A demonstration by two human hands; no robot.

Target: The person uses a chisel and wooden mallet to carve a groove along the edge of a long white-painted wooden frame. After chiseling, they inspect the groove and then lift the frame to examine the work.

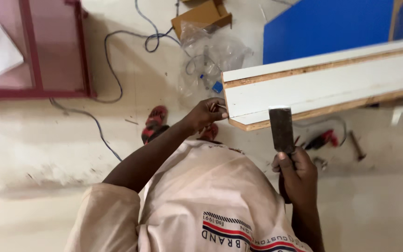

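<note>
Now my left hand [208,112] pinching nail against near end of white board [323,86]; board's long axis runs away rightward; right hand [297,175] fisted on hammer [281,128], head just below that end.

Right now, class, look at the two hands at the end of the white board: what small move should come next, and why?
Probably a short tap of the hammer toward the board's end. The left hand pinches thin nails against that end, while the right hand holds the hammer raised just beside it, its head apart from the board. Whether a nail is already set in place is too small to tell.
</note>
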